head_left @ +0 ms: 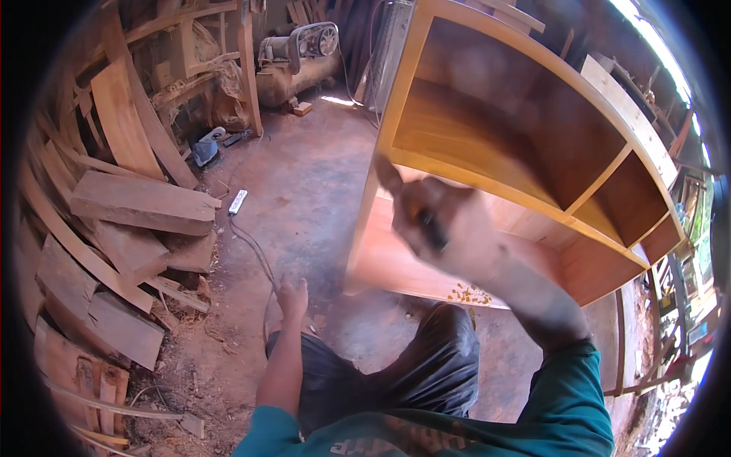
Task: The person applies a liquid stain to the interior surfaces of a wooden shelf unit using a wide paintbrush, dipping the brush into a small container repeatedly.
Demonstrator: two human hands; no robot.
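Observation:
My right hand (449,225) is closed around what looks like a paintbrush (391,177), blurred by motion, its handle end orange and black. The brush's brown tip is by the left side of a wooden cabinet (487,171), near the divider; contact cannot be made out. The cabinet's upper compartments look glossy yellow-brown, while its lower compartment is paler pink-brown. Several brown spots (468,294) dot the lower front edge. My left hand (292,297) is held closed near my left knee, in front of a cable; anything inside it is hidden.
Stacked planks and offcuts (141,202) line the left side. A white power strip (237,202) with its dark cable (255,247) lies on the dusty floor. An air compressor (298,65) stands at the back, and a blue-grey tool (207,146) rests by the wood.

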